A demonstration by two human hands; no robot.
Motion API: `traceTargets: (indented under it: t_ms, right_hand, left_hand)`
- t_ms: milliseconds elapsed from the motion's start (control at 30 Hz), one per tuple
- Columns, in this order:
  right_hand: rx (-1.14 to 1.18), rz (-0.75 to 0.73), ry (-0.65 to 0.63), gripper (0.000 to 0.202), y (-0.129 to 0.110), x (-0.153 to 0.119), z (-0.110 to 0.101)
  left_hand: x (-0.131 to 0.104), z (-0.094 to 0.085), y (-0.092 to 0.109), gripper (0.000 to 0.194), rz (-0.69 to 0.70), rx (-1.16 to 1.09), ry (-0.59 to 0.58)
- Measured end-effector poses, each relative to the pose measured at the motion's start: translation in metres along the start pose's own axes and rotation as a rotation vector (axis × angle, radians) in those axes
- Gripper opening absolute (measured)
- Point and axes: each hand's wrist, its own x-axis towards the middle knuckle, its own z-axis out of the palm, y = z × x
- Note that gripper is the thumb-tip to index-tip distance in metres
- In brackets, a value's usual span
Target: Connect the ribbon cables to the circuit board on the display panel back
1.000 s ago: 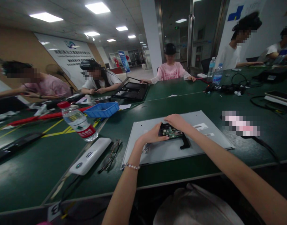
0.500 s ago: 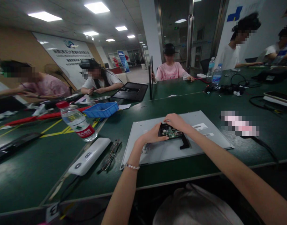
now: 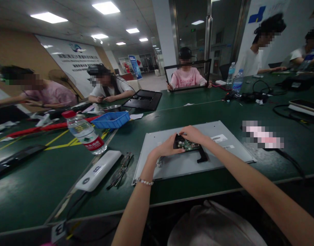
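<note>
A grey metal panel (image 3: pixel 177 167) lies flat on the green table in front of me. On it rests a black frame (image 3: pixel 202 156) with a green circuit board (image 3: pixel 189 145) inside. My left hand (image 3: pixel 169 146) grips the frame's left side, thumb along the near edge of the board. At the far edge, my right hand (image 3: pixel 190 133) has its fingers bent down onto the frame's upper left part; its fingertips are partly hidden. White labels show on the panel right of my right wrist.
Left of the panel are glasses (image 3: pixel 121 171), a white power bank (image 3: pixel 99 171), a red-capped bottle (image 3: pixel 86 135) and a blue tray (image 3: pixel 111 120). A blurred-out object with a cable lies right. Across the table, a person holds a black rectangular frame (image 3: pixel 189 89).
The person opposite has turned the black rectangular frame from edge-on to face-on and now holds it at both sides. My hands have hardly moved.
</note>
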Motion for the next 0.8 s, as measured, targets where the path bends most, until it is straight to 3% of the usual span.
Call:
traceTargets:
  t_ms: [200,367,567,667,800]
  right_hand:
    - [0.037,0.014,0.005,0.027,0.006,-0.001,-0.008]
    - [0.06,0.065,0.023,0.028,0.024,-0.018,-0.035]
    - [0.079,0.276,-0.07,0.025,0.055,-0.069,-0.066]
    - [0.095,0.342,-0.122,0.026,0.065,-0.089,-0.067]
    - [0.126,0.384,-0.138,0.028,0.067,-0.096,-0.058]
  left_hand:
    - [-0.001,0.001,-0.004,0.094,-0.066,0.007,-0.038]
    - [-0.001,-0.003,0.0,0.099,-0.121,0.033,-0.064]
    - [0.002,-0.007,0.023,0.069,-0.032,0.06,0.093]
    - [0.005,-0.007,0.034,0.05,0.033,0.098,0.186]
    - [0.009,-0.007,0.036,0.04,0.038,0.172,0.279]
